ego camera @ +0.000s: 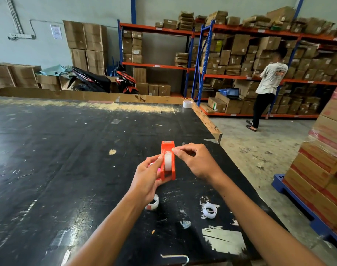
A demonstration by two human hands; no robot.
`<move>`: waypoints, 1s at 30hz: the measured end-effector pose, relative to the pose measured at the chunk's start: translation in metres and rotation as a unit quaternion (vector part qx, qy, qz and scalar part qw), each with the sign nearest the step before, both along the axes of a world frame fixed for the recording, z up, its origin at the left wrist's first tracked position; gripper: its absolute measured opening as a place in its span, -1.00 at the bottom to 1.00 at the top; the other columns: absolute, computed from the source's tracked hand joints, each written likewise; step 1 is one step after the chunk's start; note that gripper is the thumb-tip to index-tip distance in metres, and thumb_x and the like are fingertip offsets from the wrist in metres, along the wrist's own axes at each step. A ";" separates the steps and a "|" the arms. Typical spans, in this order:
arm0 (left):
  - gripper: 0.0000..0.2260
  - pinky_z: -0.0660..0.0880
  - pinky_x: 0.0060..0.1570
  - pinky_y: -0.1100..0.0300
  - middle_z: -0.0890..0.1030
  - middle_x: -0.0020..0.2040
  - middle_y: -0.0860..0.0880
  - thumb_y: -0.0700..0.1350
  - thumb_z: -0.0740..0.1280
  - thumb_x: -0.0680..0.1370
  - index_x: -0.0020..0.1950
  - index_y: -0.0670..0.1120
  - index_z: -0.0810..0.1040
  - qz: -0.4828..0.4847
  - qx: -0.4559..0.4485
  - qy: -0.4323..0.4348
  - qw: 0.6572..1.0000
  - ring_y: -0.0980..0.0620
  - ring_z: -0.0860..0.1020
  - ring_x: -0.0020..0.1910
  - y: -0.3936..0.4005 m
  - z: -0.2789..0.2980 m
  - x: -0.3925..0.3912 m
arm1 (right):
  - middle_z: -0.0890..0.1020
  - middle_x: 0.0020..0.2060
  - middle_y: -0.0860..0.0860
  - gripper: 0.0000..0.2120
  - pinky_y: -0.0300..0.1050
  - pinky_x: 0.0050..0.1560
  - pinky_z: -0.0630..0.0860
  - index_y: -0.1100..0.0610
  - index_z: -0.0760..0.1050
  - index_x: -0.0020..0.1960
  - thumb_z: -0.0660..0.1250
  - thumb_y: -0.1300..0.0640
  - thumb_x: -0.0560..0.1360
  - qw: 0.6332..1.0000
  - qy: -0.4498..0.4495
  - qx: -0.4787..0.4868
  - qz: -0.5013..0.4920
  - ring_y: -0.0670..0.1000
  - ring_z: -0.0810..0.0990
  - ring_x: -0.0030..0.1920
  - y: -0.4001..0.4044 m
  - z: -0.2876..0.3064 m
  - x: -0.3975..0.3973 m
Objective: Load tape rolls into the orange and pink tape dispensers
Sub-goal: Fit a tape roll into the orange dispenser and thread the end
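Note:
My left hand (147, 177) holds an orange tape dispenser (168, 148) above the black table (67, 150), with a white tape roll (168, 160) seated in it. My right hand (194, 160) pinches at the roll's top edge with thumb and forefinger, on the tape or its loose end. A bit of pink (158, 169) shows behind my left fingers; I cannot tell what it is. Two more clear tape rolls lie on the table: one (153, 203) under my left wrist, one (210, 210) under my right forearm.
A larger tape roll (187, 103) sits at the table's far right corner. The table's right edge runs close beside my right arm. Stacked boxes on a blue pallet (317, 169) stand to the right. A person (267, 89) stands at the shelving behind.

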State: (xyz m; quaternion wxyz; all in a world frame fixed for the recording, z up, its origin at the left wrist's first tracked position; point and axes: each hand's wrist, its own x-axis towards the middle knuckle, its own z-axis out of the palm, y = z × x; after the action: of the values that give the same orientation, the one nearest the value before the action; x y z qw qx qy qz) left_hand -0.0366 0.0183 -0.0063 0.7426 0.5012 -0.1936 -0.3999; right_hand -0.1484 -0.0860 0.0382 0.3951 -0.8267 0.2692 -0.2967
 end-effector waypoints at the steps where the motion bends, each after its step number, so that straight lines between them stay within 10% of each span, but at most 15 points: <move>1: -0.74 0.62 -0.02 -0.12 0.65 0.12 -0.28 -0.09 0.31 0.60 0.22 -0.20 0.55 -0.004 0.005 0.001 1.000 -0.24 0.64 0.09 0.000 -0.001 -0.001 | 0.63 -0.17 -0.15 -0.78 -0.57 -0.22 0.40 0.12 0.67 0.06 0.36 0.03 0.51 1.000 0.010 0.013 0.012 -0.32 0.56 -0.17 0.000 0.001 0.000; 11: -0.79 0.59 0.08 -0.23 0.64 -0.05 -0.19 -0.10 0.29 0.61 0.17 -0.18 0.56 -0.020 0.024 -0.024 0.999 -0.08 0.62 -0.15 -0.004 -0.008 -0.009 | 0.66 -0.20 -0.05 -0.84 -0.40 -0.20 0.44 0.18 0.68 -0.02 0.42 0.12 0.47 0.996 0.048 0.043 0.061 -0.17 0.57 -0.21 -0.009 0.002 -0.001; 30: -0.77 0.64 -0.09 -0.02 0.66 0.10 -0.24 -0.09 0.27 0.62 0.22 -0.14 0.54 -0.049 0.074 -0.045 0.995 -0.21 0.65 0.10 -0.017 -0.010 -0.024 | 0.70 -0.14 0.09 -0.89 -0.39 -0.23 0.51 0.19 0.66 -0.07 0.43 0.15 0.46 0.999 0.007 -0.040 -0.005 -0.01 0.63 -0.13 -0.062 -0.003 0.000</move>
State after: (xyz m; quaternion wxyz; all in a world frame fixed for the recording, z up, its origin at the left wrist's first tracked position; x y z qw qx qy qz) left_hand -0.0610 0.0013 -0.0160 0.6734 0.5621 -0.2209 -0.4264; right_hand -0.1482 -0.1484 0.0351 0.3583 -0.8427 0.2637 -0.3033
